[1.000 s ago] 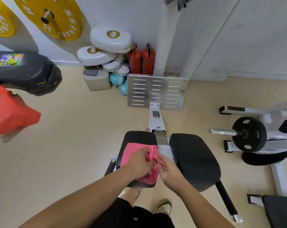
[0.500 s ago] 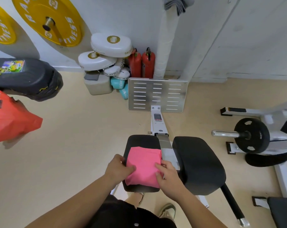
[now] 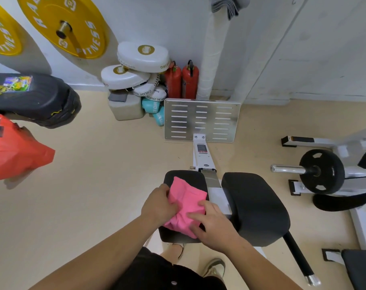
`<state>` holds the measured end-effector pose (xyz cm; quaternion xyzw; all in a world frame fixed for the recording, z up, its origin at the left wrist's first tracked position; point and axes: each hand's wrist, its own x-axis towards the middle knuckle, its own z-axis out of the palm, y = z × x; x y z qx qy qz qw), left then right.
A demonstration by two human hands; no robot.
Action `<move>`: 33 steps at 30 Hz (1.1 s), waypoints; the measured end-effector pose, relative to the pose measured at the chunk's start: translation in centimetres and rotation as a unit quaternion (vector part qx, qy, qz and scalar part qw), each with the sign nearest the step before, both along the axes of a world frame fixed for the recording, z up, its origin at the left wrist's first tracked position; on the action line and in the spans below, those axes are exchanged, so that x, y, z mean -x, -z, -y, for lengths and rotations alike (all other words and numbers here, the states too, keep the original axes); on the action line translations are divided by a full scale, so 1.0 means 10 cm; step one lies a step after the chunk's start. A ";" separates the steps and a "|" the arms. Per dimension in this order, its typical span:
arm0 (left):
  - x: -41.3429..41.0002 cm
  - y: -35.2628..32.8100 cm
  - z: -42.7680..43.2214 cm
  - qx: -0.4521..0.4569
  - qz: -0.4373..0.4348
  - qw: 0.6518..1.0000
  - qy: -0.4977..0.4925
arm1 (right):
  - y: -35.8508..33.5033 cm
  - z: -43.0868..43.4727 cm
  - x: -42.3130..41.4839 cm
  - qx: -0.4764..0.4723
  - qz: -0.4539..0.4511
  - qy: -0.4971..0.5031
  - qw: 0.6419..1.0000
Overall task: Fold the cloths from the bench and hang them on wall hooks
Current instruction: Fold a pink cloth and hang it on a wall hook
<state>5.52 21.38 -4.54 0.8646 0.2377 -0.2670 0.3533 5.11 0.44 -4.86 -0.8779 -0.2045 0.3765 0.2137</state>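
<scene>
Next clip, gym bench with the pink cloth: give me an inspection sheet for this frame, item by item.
Surface: black split bench; the work is on the left pad, with the right pad beside it.
Job's things: pink cloth lies bunched on the left pad, fold unfinished; grey cloth hangs high on the wall, hook not visible.
Clutter: red plastic bag at the left edge.
Grippers: left hand grips the cloth's left side; right hand presses on its near right part.
Cables: nothing seen.
Surroundings: yellow weight plates, white strike pads, red fire extinguishers, metal footplate, black weight plate on a bar.
</scene>
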 end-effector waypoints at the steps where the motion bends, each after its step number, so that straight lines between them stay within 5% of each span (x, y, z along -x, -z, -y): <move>1: -0.01 -0.04 0.02 -0.016 0.022 0.999 0.027 | 0.02 -0.02 0.02 -0.004 -0.018 0.002 1.000; 4: 0.05 -0.11 0.19 -0.041 0.053 0.992 0.107 | 0.05 -0.01 0.03 -0.054 -0.028 0.098 0.993; 8: 0.17 -0.08 0.49 0.004 0.073 0.987 0.146 | -0.09 0.11 -0.03 -0.114 -0.149 0.278 0.942; 12: 0.13 0.04 0.63 0.024 0.066 0.984 0.162 | -0.23 0.18 0.00 -0.111 -0.188 0.292 0.931; 18: 0.09 0.17 0.56 -0.019 -0.016 1.000 0.009 | -0.30 0.24 0.19 -0.097 -0.189 0.305 0.928; 24: 0.01 0.19 0.66 -0.004 0.007 0.988 0.157 | -0.51 0.41 0.39 -0.079 -0.117 0.364 0.921; 27: 0.04 -0.05 0.68 0.019 0.080 0.954 0.287 | -0.67 0.58 0.52 -0.077 -0.061 0.370 0.924; 31: 0.29 -0.60 0.64 0.053 0.229 0.871 0.431 | -1.05 0.68 0.67 -0.023 0.081 0.239 0.967; 33: 0.48 -0.89 0.60 0.052 0.279 0.836 0.470 | -1.28 0.69 0.84 -0.034 0.082 0.213 0.973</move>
